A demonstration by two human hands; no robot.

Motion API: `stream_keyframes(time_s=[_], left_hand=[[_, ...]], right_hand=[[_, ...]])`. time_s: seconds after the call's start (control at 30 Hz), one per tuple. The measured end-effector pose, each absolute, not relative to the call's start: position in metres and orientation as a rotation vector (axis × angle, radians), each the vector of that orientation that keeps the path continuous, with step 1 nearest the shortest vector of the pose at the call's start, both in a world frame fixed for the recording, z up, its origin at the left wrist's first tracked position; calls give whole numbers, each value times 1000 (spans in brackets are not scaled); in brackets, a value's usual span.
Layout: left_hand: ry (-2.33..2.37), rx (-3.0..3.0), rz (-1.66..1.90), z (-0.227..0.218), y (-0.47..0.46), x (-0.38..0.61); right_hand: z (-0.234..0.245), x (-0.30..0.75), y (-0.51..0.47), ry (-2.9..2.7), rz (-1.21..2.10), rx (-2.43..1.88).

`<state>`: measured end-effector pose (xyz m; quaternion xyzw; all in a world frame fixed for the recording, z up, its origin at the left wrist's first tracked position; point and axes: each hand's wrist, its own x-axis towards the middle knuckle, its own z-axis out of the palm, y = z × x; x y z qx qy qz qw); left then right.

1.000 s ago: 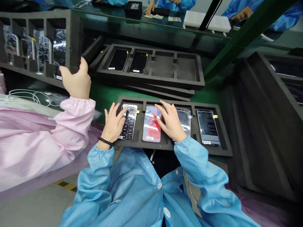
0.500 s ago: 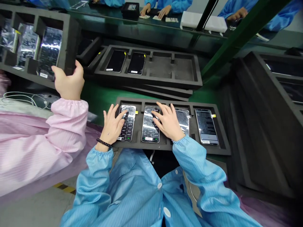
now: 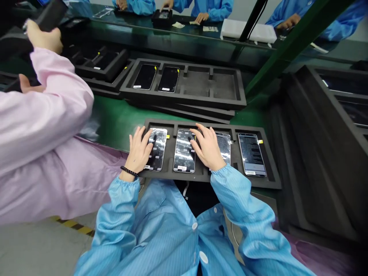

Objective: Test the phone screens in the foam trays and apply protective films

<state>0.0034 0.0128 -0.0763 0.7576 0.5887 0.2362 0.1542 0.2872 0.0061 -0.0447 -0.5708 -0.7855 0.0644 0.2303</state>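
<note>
A dark foam tray (image 3: 273,180) in front of me holds several phones side by side. My left hand (image 3: 138,153) lies open with spread fingers touching the leftmost phone (image 3: 156,149). My right hand (image 3: 207,148) is open too, its fingertips on the second phone (image 3: 184,151) while the palm covers part of the third phone (image 3: 224,145). The fourth phone (image 3: 251,154) at the right lies untouched with a lit screen. I wear blue sleeves and a dark bead bracelet (image 3: 129,171) on the left wrist.
A second foam tray (image 3: 224,82) with two dark phones lies behind on the green belt (image 3: 120,119). A person in a pink sleeve (image 3: 43,111) at my left lifts a dark tray (image 3: 17,42). More trays stack at right (image 3: 324,126); people in blue work across.
The person in pink raised the upright foam tray up and away to the upper left. The two left phones' screens changed from a picture and keypads to dark. My hands barely shifted.
</note>
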Motion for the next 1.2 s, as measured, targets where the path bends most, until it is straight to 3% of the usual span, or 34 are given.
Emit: stream_keyframes(time_s=[0.6,1.2], left_hand=[[1880,2218,543,-67,26,9],[1777,2392,423,-63,33,17]], right_hand=[[-39,267,22,-2464,83,-1540],[-46,290,11,-2275,-8,-1628]])
